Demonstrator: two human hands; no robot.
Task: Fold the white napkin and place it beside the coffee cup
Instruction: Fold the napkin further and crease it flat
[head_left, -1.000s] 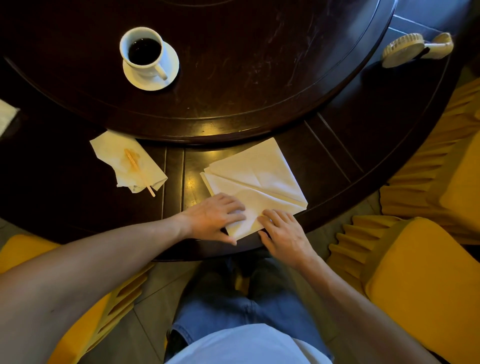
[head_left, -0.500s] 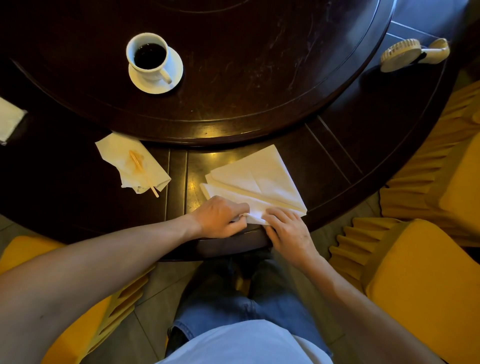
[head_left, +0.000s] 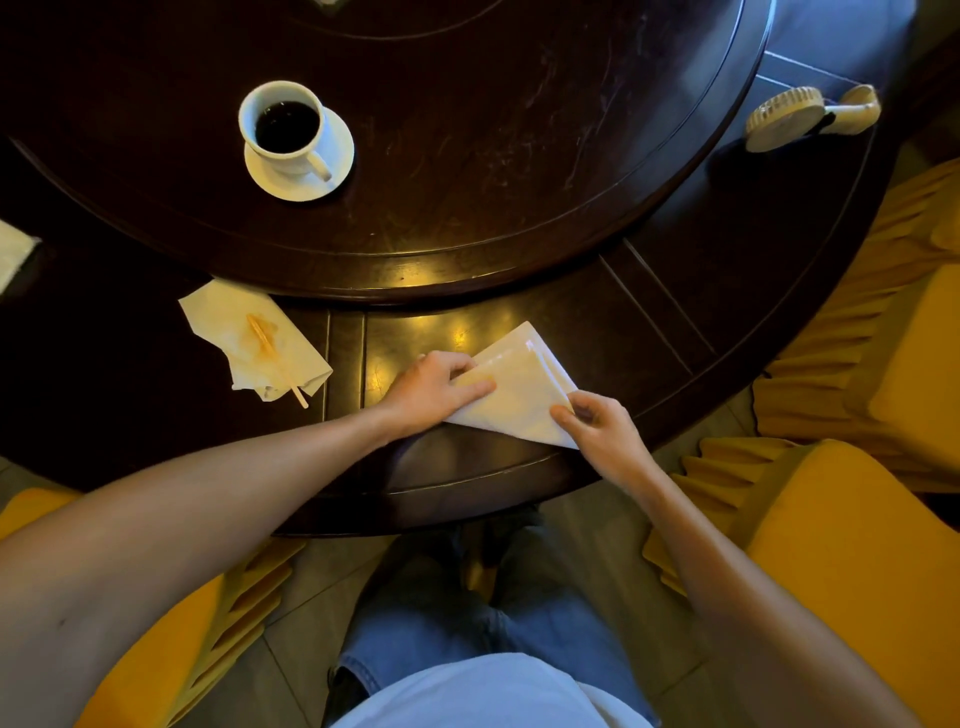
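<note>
The white napkin (head_left: 522, 392) lies folded into a small triangle on the dark table's outer ring, near the front edge. My left hand (head_left: 434, 387) presses on its left side, fingers laid over the fold. My right hand (head_left: 597, 431) pinches the napkin's lower right corner. The white coffee cup (head_left: 284, 127), full of dark coffee, stands on its saucer (head_left: 340, 156) on the raised round centre of the table, far back and to the left of the napkin.
A crumpled, stained napkin (head_left: 249, 338) with a wooden stick (head_left: 278, 364) lies left of my hands. A small cream hand fan (head_left: 810, 117) rests at the back right. Yellow-covered chairs (head_left: 857, 545) flank me. The raised turntable rim (head_left: 467, 275) runs just beyond the napkin.
The near half of the napkin has been folded up and over, making a smaller triangle. My left hand moved forward onto it; my right hand shifted to its right corner.
</note>
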